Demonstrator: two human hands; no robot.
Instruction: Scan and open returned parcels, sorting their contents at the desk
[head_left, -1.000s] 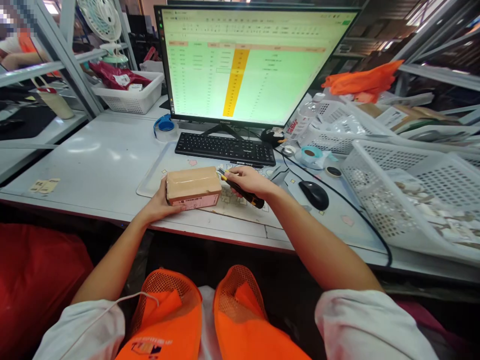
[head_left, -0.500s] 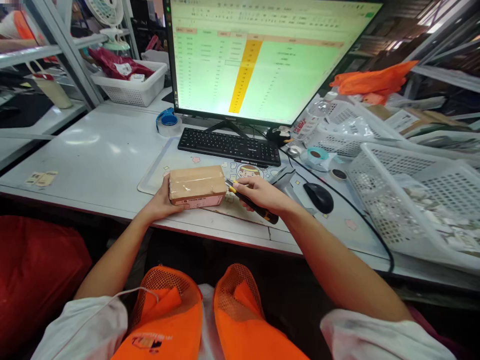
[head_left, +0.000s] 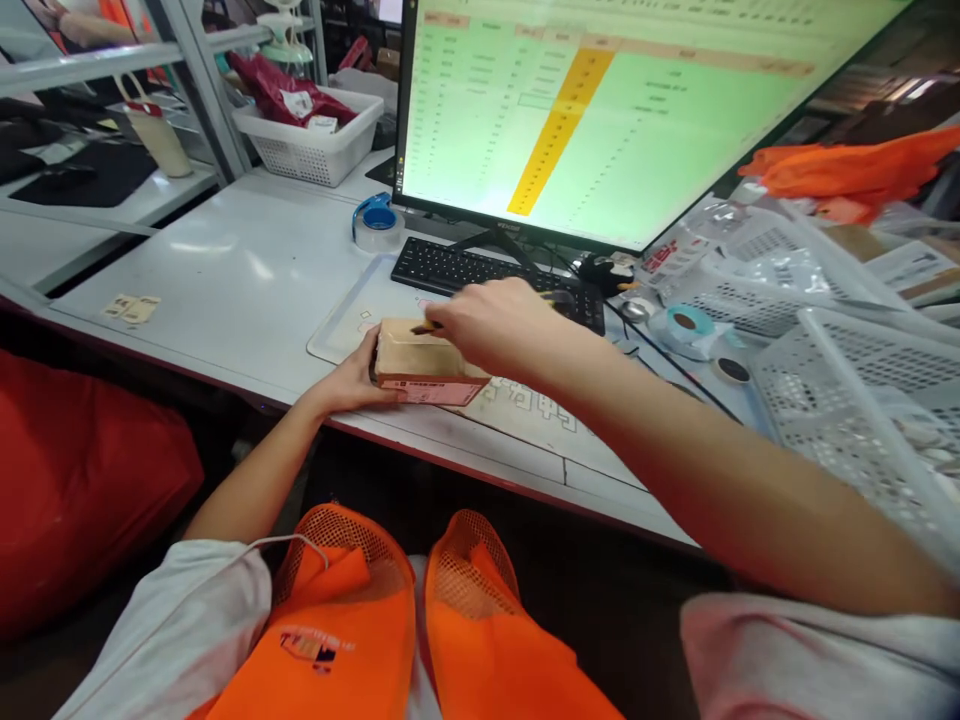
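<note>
A small brown cardboard box [head_left: 420, 358] with a pinkish label on its near side sits at the front of the desk mat. My left hand [head_left: 352, 382] grips its left end, fingers behind and thumb low on the near side. Over the box's top is my right hand [head_left: 487, 318], closed around a utility knife [head_left: 429, 328]. Only the knife's dark tip end and a bit of yellow show; the hand covers most of its handle. The tip is at the top of the box, but whether the blade is in the tape cannot be made out.
Behind the box stand a black keyboard [head_left: 442, 268] and a large monitor [head_left: 525, 120]. A blue tape dispenser [head_left: 377, 222] is left of the keyboard. White plastic baskets [head_left: 847, 400] line the right side; another basket [head_left: 315, 145] stands at the back left.
My right hand has moved the knife from the box's right end up and left over its top. My left hand still holds the box. The view has shifted, so the desk appears farther right.
</note>
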